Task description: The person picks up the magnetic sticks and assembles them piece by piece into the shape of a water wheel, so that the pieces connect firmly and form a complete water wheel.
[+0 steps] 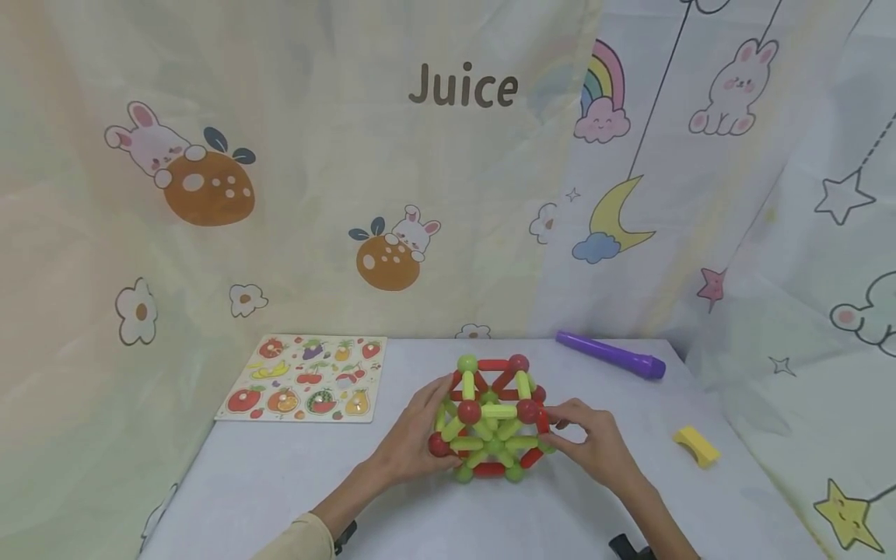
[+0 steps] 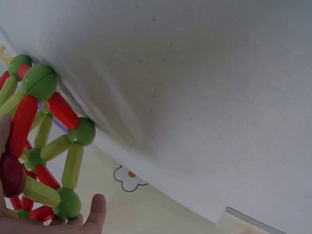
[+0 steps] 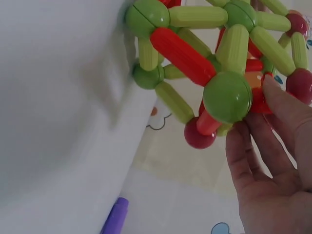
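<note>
Head view – left hand [image 1: 413, 439] fingers grasp stick-and-ball toy [image 1: 490, 420] | right hand [image 1: 595, 443] fingers pinch its other side | toy sits on bench [image 1: 280, 482]

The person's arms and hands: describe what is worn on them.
Both hands are bare: no gloves or rings show on the left hand or the right hand. A cream sleeve covers the left arm, with a dark strap beside it. A dark band sits under the right forearm.

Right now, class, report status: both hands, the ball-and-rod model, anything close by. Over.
Left hand and right hand grip the ball-and-rod model from either side. Model rests on table. Yellow block and purple tube lie apart.
</note>
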`<action>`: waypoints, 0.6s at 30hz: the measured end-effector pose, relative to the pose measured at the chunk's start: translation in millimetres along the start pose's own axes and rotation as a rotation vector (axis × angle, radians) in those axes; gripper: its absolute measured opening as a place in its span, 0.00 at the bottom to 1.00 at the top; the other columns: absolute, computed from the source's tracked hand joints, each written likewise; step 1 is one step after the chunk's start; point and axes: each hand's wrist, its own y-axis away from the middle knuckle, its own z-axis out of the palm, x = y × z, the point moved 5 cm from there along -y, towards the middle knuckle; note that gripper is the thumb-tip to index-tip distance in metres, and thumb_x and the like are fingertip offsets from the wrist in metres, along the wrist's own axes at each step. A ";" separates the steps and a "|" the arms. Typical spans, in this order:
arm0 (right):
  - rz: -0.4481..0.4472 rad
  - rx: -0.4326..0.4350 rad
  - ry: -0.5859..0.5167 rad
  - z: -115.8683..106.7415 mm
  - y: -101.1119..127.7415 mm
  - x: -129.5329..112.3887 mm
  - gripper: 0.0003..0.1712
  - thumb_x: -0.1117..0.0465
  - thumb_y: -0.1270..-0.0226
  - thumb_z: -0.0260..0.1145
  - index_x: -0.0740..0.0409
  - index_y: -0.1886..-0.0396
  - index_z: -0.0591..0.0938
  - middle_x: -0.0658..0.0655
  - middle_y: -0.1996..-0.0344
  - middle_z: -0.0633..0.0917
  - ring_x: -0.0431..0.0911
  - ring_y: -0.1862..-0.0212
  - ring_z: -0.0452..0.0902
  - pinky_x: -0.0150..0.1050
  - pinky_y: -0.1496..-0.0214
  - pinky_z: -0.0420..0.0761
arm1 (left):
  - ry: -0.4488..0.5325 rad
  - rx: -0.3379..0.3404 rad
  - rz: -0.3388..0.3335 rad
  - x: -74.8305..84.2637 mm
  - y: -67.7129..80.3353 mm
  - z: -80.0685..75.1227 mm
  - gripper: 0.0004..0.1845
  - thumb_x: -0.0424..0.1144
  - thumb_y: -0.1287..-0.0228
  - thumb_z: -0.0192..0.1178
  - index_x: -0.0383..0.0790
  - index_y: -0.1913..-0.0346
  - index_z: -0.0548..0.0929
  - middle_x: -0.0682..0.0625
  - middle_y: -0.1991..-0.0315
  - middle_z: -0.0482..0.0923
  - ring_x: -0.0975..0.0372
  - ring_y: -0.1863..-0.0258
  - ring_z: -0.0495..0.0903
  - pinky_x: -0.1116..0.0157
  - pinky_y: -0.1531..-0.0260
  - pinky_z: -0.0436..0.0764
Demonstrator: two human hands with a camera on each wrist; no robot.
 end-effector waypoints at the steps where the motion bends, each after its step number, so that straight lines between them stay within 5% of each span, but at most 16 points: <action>1: -0.006 0.005 0.001 0.5 -0.3 -0.7 0.24 0.68 0.48 0.86 0.54 0.50 0.93 0.43 0.61 0.92 0.36 0.60 0.85 0.34 0.55 0.88 | -0.001 0.000 0.000 -0.1 0.0 0.3 0.70 0.46 0.48 0.87 0.53 0.11 0.47 0.53 0.13 0.52 0.54 0.17 0.57 0.48 0.27 0.74; 7: -0.043 0.012 0.003 1.2 -2.0 -7.8 0.21 0.71 0.47 0.85 0.57 0.51 0.93 0.43 0.63 0.92 0.47 0.62 0.88 0.34 0.56 0.88 | -0.002 -0.003 -0.001 -0.8 0.2 0.5 0.70 0.46 0.48 0.86 0.54 0.11 0.46 0.53 0.13 0.51 0.54 0.16 0.56 0.48 0.27 0.74; 18: -0.002 -0.007 0.028 3.1 -3.5 -12.4 0.22 0.72 0.45 0.84 0.58 0.49 0.93 0.43 0.63 0.92 0.38 0.62 0.87 0.34 0.56 0.89 | -0.001 -0.006 -0.007 -1.7 -0.1 1.0 0.70 0.47 0.48 0.86 0.55 0.11 0.45 0.54 0.13 0.51 0.54 0.17 0.57 0.47 0.28 0.76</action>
